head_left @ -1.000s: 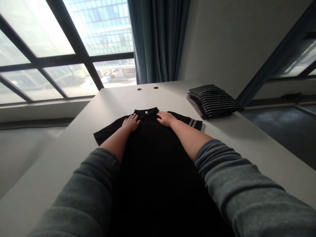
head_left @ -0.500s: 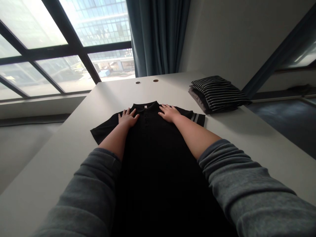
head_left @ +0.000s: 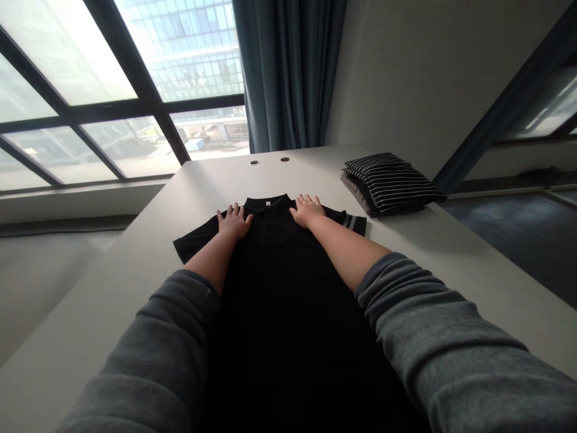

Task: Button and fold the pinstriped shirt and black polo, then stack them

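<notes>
A black polo shirt (head_left: 279, 288) lies spread front side up on the white table (head_left: 216, 175), its collar at the far end and a small pale label at the neck. Grey stripes cross its right sleeve. My left hand (head_left: 234, 222) rests flat on the shoulder left of the collar, fingers spread. On the other shoulder, my right hand (head_left: 308, 211) also lies flat with its fingers stretched out. Neither hand grips the cloth. Toward me the shirt's lower part runs out of view, between my grey-sleeved forearms.
A stack of folded clothes (head_left: 392, 183), with a black-and-white striped one on top, sits at the table's far right. Two round cable holes (head_left: 255, 162) are near the far edge. Beyond stand a blue curtain (head_left: 293, 78) and a large window (head_left: 198, 60).
Both hands stay on the shoulders, with only slight shifts of the fingers. The whole view has tilted a little, so the table and clothes stack appear lower.
</notes>
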Demonstrator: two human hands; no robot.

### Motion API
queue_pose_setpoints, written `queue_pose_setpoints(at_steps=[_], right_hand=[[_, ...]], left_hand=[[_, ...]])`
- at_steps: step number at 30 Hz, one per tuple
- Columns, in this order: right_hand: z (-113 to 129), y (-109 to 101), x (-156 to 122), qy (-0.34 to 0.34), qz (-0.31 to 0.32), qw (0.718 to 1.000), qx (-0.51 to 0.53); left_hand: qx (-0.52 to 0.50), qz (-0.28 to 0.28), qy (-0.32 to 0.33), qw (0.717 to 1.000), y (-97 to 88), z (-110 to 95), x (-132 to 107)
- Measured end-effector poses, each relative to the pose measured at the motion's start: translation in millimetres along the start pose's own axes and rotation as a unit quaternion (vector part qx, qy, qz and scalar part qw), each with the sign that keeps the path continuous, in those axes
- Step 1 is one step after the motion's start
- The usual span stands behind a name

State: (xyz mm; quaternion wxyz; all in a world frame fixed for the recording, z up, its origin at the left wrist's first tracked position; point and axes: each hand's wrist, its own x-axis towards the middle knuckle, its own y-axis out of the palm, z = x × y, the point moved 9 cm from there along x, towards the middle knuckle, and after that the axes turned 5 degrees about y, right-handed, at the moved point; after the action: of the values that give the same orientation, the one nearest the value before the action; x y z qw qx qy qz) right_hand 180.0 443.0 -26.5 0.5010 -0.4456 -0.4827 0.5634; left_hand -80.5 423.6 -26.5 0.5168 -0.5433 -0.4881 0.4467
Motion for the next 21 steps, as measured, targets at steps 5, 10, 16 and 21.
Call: queue_pose_setpoints(at_steps=[5, 10, 16, 21], right_hand=[[12, 10, -1, -0.034, 0.031, 0.999, 0.018], [-7, 20, 1, 0.011, 0.037, 0.999, 0.025], [-11, 17, 2, 0.032, 0.046, 0.998, 0.02], [-45, 5, -22, 0.05, 0.036, 0.998, 0.017]], left_hand=[[-0.008, 0.039, 0.032, 0.999, 7.1, -1, -3], [-0.032, 0.048, -0.017, 0.998, 13.6, 30, -4], [-0.048, 0.045, -0.046, 0.997, 8.4, 37, -6], [-0.066, 0.041, -0.079, 0.994, -2.7, 73, -36]])
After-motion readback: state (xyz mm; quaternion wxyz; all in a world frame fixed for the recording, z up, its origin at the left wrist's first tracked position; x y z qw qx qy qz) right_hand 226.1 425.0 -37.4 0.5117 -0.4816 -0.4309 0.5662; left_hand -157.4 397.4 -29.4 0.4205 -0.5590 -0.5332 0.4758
